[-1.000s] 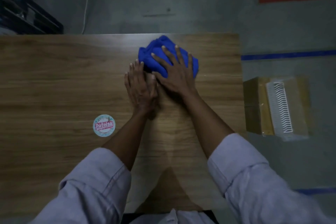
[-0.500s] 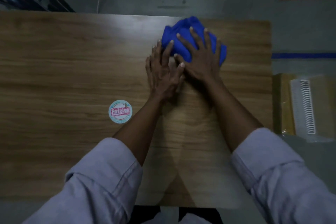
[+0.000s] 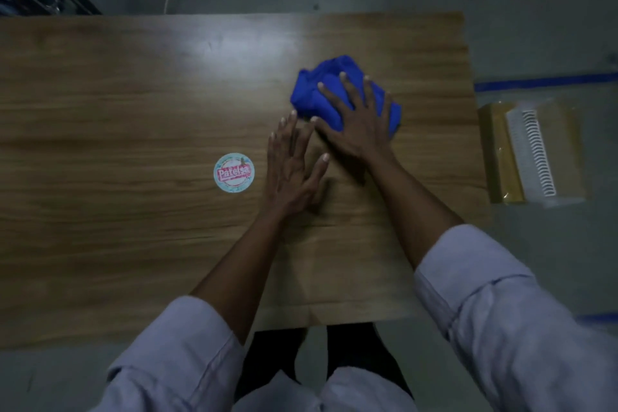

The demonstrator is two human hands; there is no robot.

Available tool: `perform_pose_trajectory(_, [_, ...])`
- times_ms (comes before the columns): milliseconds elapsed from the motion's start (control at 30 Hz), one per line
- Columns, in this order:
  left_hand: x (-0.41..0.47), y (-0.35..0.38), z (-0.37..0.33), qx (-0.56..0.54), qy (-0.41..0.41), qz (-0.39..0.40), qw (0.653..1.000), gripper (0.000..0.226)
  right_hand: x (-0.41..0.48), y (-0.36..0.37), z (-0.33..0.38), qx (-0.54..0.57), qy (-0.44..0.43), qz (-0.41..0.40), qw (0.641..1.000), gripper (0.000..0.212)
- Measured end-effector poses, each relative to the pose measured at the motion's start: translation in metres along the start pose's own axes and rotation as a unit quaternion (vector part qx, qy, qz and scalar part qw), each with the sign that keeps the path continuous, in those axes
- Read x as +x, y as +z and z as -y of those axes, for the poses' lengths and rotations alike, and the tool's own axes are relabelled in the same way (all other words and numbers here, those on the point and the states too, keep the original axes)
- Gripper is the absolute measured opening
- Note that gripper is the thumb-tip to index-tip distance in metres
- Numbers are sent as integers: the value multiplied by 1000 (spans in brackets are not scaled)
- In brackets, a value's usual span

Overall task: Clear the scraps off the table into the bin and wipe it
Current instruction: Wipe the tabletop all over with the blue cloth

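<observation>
Right hand pressed flat, fingers spread, on crumpled blue cloth toward wooden counter far right; we note left hand open, empty, beside round sticker.

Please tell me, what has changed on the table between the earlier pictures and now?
The left hand has drawn back from the blue cloth and now lies flat on the table, fingers spread. The right hand still presses the cloth near the table's right end. The round sticker has not moved.

2 hands – 1 cloth – 1 sticker
</observation>
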State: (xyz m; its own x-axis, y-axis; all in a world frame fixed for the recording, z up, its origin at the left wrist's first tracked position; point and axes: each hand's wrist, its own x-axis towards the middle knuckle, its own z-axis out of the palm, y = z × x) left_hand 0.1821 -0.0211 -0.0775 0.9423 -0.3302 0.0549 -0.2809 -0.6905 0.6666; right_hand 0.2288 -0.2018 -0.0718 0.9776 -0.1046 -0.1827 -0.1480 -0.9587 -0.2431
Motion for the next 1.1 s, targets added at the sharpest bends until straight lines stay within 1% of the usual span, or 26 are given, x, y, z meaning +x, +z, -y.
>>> perform_pose_trajectory(100, [-17,-5,4,-10,-8,1,1000,67,-56,15,9,-14,-55,-9,998,73])
perform_pose_trajectory(167, [-31,-9,6,11,8,20,1000,67,-96,20,-1,-19,-52,-2,998,71])
perform_pose_trajectory(233, [-49,-10,9,58,31,42,997,69,-129,20,-21,-25,-4,5,1000,71])
perform_pose_trajectory(300, [-65,-10,13,107,35,61,992,72,-142,12,-42,-9,50,14,999,72])
perform_pose_trajectory(400, [-79,-7,15,163,30,65,984,76,-121,0,-55,31,111,28,993,71])
perform_pose_trajectory(467, [-80,-6,15,181,29,61,981,76,-97,-1,-42,49,133,23,990,71])
perform_pose_trajectory(533, [-81,-5,17,178,25,57,982,78,-86,8,-19,43,110,19,993,72])
perform_pose_trajectory(600, [-85,-5,17,167,16,58,984,83,-95,20,5,26,61,16,998,71])
perform_pose_trajectory(700, [-98,-13,16,156,6,83,984,88,-144,35,24,3,7,13,1000,70])
perform_pose_trajectory(800, [-118,-20,10,131,7,113,985,88,-203,39,19,4,-3,23,1000,69])
perform_pose_trajectory(867, [-132,-24,9,141,2,133,981,87,-234,38,1,-6,18,33,999,69])
perform_pose_trajectory(933, [-144,-26,7,153,0,142,978,90,-246,33,-19,5,57,49,997,68])
perform_pose_trajectory(1000, [-150,-27,6,151,-2,143,978,92,-238,27,-30,26,92,52,994,68])
perform_pose_trajectory(1100, [-153,-23,7,153,-12,138,978,94,-205,23,-20,59,131,54,988,68])
